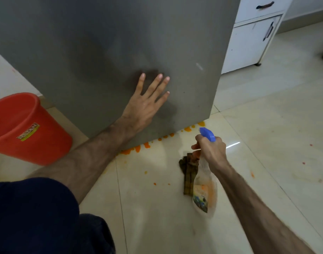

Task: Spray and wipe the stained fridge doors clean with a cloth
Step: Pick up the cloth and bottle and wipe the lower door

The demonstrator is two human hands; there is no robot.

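Observation:
The grey fridge door (105,43) fills the upper left, with a darker damp patch low down. My left hand (146,105) presses flat against that lower part, fingers straight and spread. My right hand (211,151) grips the neck of a clear spray bottle (204,191) with a blue trigger head (208,134), held just off the door's bottom right corner. A dark checked cloth (189,171) hangs from the same hand beside the bottle.
Orange splatter (137,149) lines the tiled floor under the door's edge, with smaller spots nearby. A red bucket (23,129) stands at the left. A white cabinet (252,33) with dark handles is behind the fridge on the right. My dark-clothed knee (34,217) is bottom left.

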